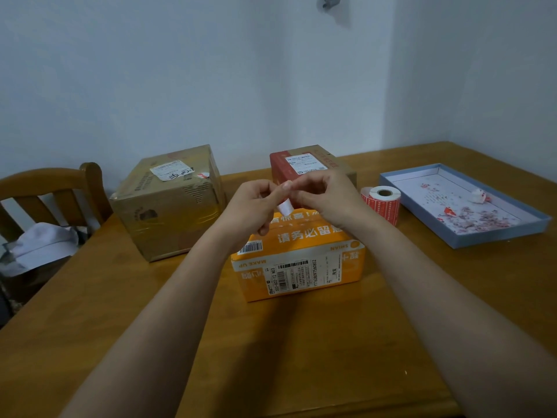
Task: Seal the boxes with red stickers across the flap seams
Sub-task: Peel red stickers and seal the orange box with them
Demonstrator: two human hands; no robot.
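An orange cardboard box (pixel 298 260) with white printed lettering and a white shipping label on its near side stands on the brown wooden table (pixel 90 312), and serves here as the landmark; above its far top edge both hands meet, raised off the box; the left hand (pixel 256 203) has its thumb and forefinger curled together, pinching a small white strip of sticker paper (pixel 285 206) whose loose end hangs down towards the box top; the right hand (pixel 324 196) has its fingers curled in as well, fingertips meeting the upper end of the same strip, though whether it shows a sticker's back or only the backing cannot be told; just right of the orange box and a little behind it, a roll of red stickers on a white core (pixel 382 205) stands on the table; behind the orange box sits a cardboard box with a red panel and a white label on top (pixel 307 164), partly hidden by the hands; to the left of and behind it stands a larger plain brown cardboard box wrapped in clear tape (pixel 168 203); well to its right lies a shallow blue tray (pixel 470 236) holding red and white paper scraps (pixel 479 217); far to its left, a wooden chair (pixel 60 188) carries a pale cloth (pixel 42 245).
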